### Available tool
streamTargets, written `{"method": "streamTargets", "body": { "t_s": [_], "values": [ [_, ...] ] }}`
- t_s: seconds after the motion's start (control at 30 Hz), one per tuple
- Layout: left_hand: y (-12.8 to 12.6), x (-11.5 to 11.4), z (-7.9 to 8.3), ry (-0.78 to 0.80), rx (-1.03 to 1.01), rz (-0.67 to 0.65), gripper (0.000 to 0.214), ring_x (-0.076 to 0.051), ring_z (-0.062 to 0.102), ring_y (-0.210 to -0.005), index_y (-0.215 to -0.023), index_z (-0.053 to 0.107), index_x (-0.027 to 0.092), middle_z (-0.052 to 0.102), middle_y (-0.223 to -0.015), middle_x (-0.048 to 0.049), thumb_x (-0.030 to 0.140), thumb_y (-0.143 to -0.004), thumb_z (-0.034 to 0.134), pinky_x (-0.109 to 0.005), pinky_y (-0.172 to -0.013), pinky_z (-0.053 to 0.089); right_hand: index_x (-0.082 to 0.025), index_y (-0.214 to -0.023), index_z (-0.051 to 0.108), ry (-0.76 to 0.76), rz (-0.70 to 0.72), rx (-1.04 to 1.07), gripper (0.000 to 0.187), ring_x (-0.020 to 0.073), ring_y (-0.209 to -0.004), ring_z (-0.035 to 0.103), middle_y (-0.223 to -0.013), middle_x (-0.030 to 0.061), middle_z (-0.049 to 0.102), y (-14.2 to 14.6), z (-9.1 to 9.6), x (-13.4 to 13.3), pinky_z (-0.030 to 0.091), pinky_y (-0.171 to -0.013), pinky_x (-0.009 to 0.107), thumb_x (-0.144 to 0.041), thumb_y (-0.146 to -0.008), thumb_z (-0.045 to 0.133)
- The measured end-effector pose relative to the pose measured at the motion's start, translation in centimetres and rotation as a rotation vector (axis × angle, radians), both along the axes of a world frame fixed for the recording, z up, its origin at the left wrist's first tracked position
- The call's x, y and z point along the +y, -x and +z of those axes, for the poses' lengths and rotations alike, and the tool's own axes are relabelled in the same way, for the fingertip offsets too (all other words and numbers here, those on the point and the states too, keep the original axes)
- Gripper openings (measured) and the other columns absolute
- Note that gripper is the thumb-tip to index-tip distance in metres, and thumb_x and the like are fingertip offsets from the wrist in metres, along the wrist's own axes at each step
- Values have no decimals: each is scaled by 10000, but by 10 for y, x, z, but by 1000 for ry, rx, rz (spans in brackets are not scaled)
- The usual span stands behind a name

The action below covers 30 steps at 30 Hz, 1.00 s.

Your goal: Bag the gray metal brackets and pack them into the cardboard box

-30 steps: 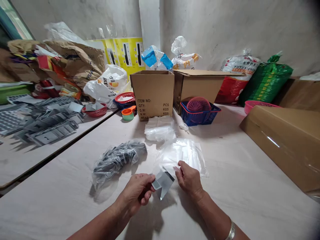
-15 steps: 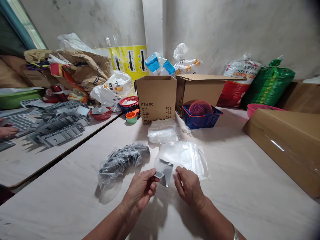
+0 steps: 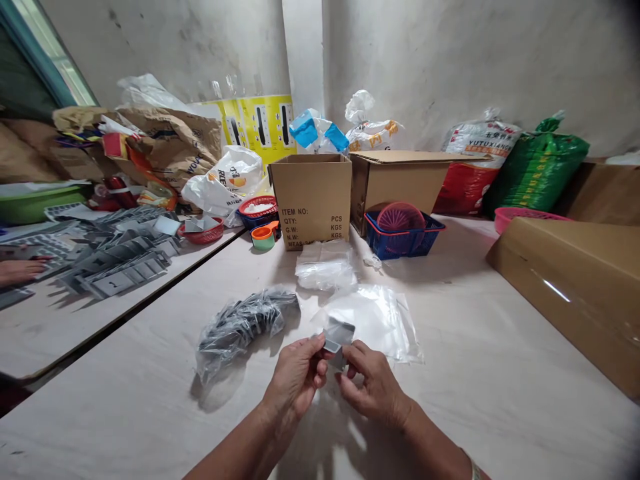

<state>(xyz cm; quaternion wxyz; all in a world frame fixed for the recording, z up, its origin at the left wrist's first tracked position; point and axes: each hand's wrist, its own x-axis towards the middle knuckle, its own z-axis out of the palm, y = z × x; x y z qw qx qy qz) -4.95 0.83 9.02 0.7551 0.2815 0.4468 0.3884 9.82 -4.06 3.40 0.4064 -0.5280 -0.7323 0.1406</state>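
Small grey folded piece (image 3: 338, 335), apparently thin sheet or card with a raised flap, held just above the pale table (image 3: 480, 380) near its front edge, between the two hands. The left hand (image 3: 297, 377) pinches its left edge, thumb against curled fingers; the right hand (image 3: 373, 385) closes thumb and forefinger on its lower right edge, so both hands are clamped on the one piece. The step in hand appears to be shaping or folding this piece; a further bend would call for a firm pinch on one side while the other side turns the flap. Just behind lies a flat clear plastic bag (image 3: 375, 313), touching the table; to its left, a clear bag packed with dark grey pieces (image 3: 245, 323); farther back, a stack of clear bags (image 3: 325, 270), an open cardboard box (image 3: 313, 200) and a blue basket (image 3: 403, 239). On the adjoining table, grey trays (image 3: 120, 263) and another person's hand (image 3: 20, 270).
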Motion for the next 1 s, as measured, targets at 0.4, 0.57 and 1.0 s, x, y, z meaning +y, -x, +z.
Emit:
{"method": "streamTargets", "body": {
  "t_s": [0.4, 0.57, 1.0],
  "values": [
    [12, 19, -32, -523, 369, 207, 337, -45, 439, -507, -835, 578, 146, 533, -685, 31, 408, -663, 699, -151, -444, 339, -186, -673, 575, 133, -49, 511, 219, 114, -577, 481, -650, -10, 494, -22, 3, 11, 398, -554, 247, -304, -836, 488],
    [12, 31, -40, -589, 500, 113, 464, -96, 523, -634, -1022, 584, 167, 565, -1010, -61, 414, -645, 693, -213, -541, 431, -184, -654, 579, 255, 67, 551, 204, 109, -587, 486, -651, -22, 481, -26, 3, 10, 408, -566, 246, -300, -811, 521],
    [-1, 21, -51, -752, 572, 136, 169, -99, 504, -524, -749, 550, 189, 528, -611, 35, 355, -779, 546, -195, -511, 388, -156, -781, 586, 755, 130, 1019, 286, 136, -510, 592, -558, -18, 567, -22, -3, 11, 413, -462, 217, -422, -714, 665]
  ]
}}
